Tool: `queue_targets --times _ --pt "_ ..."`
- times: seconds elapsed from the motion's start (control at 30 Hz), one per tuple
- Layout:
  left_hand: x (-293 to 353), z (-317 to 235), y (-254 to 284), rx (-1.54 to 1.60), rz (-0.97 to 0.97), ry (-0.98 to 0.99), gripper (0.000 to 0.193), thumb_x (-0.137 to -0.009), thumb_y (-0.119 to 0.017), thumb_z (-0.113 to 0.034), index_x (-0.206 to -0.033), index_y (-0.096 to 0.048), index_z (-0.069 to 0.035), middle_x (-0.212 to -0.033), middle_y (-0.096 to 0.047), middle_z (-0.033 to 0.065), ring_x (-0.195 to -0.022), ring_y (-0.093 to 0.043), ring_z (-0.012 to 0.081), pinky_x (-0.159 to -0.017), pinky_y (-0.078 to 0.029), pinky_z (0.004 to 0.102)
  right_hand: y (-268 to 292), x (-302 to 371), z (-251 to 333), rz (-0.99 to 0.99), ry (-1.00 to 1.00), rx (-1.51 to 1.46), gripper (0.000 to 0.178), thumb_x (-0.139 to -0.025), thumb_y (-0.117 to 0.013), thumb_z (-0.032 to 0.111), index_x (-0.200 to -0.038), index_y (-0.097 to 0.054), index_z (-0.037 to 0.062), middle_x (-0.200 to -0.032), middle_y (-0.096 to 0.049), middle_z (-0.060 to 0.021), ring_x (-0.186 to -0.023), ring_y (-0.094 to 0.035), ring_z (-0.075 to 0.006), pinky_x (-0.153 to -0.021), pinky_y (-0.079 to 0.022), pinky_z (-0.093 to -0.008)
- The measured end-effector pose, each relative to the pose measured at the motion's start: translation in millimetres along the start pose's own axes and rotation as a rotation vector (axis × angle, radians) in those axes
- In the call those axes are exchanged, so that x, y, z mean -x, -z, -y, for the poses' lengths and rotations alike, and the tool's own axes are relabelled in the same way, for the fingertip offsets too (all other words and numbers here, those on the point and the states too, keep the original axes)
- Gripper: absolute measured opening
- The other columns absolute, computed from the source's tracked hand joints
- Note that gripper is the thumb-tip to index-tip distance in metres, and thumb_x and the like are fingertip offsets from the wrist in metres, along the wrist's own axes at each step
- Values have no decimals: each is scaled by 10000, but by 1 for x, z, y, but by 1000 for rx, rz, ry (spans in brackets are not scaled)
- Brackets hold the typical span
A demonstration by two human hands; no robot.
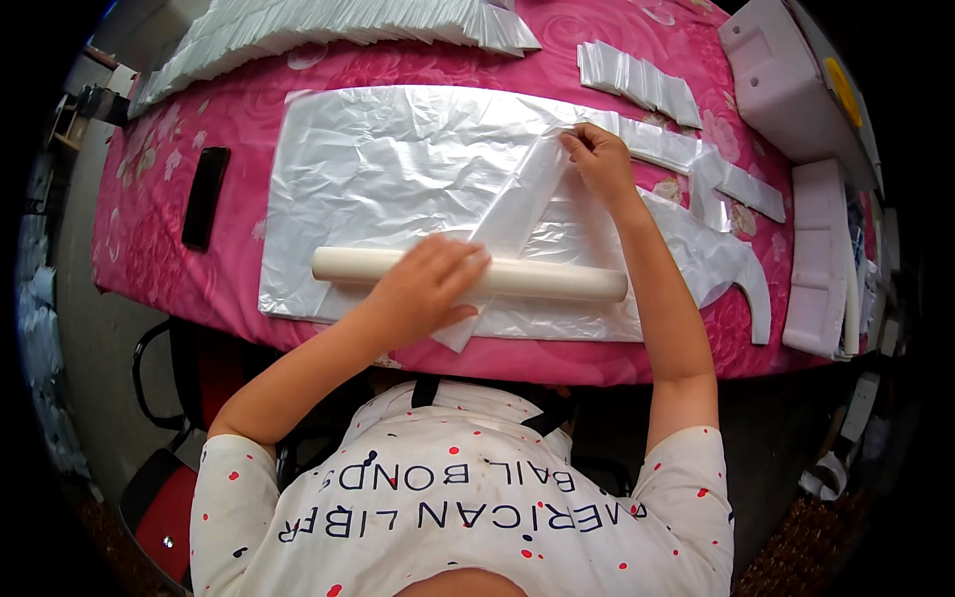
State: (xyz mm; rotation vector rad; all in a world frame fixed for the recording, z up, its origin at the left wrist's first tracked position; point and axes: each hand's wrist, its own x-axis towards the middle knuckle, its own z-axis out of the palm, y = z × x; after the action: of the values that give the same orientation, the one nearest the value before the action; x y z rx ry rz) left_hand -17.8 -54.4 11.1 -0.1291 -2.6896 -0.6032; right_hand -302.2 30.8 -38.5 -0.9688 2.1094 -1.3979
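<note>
A sheaf of whitish translucent plastic bags point(348, 169) lies spread across the table, its handle ends toward the right. Across its near part rests a smooth white tube point(557, 280). My left hand point(430, 287) lies over the tube with its fingers stretched out and the thumb apart, on top of a narrow folded plastic bag point(519, 204). That folded bag runs slantwise under the hand and the near end sticks out past the tube. At its far end my right hand point(599, 159) pinches the tip between thumb and fingers.
The table has a pink flowered cloth point(139, 239). A black phone point(205, 198) lies at left. A long row of folded bags point(328, 30) lines the far side; a shorter row point(637, 82) sits far right. White foam boxes point(796, 80) stand right; red-seated chairs point(164, 507) are below left.
</note>
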Motion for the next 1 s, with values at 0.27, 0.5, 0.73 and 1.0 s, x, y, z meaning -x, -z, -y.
queue_targets --times 0.27,0.5,0.73,1.0 --pt "36 -17 -28 31 393 -164 703 -830 -468 -494 -1273 -402 47 -1348 -390 186 -1286 -338 277 -1089 -201 401 2 -9 -1 131 -64 -2 158 -854 -601 167 -849 -616 10 -649 -513 44 -569 -428 -42 -513 -362 -210" --pt "48 -17 -43 13 443 -138 825 -830 -327 -603 -1324 -331 58 -1419 -286 191 -1350 -210 304 -1111 -96 432 7 -5 27 -33 -78 120 310 -803 -661 224 -1022 -595 14 -876 -599 -44 -721 -545 -124 -639 -436 -256" --pt "54 -32 -50 41 395 -35 861 -803 -382 -608 -1328 -316 71 -1425 -266 195 -1356 -184 306 -1114 -72 449 -25 123 68 342 333 430 525 -689 -737 222 -1149 -552 50 -1130 -563 -152 -1091 -507 -314 -945 -386 -387" --pt "55 -37 -49 -12 447 -33 889 -806 -368 -640 -1360 -271 49 -1445 -235 180 -1358 -186 294 -1106 -111 419 17 140 41 150 269 613 485 -687 -711 186 -1135 -578 58 -954 -597 -122 -872 -548 -287 -785 -431 -378"
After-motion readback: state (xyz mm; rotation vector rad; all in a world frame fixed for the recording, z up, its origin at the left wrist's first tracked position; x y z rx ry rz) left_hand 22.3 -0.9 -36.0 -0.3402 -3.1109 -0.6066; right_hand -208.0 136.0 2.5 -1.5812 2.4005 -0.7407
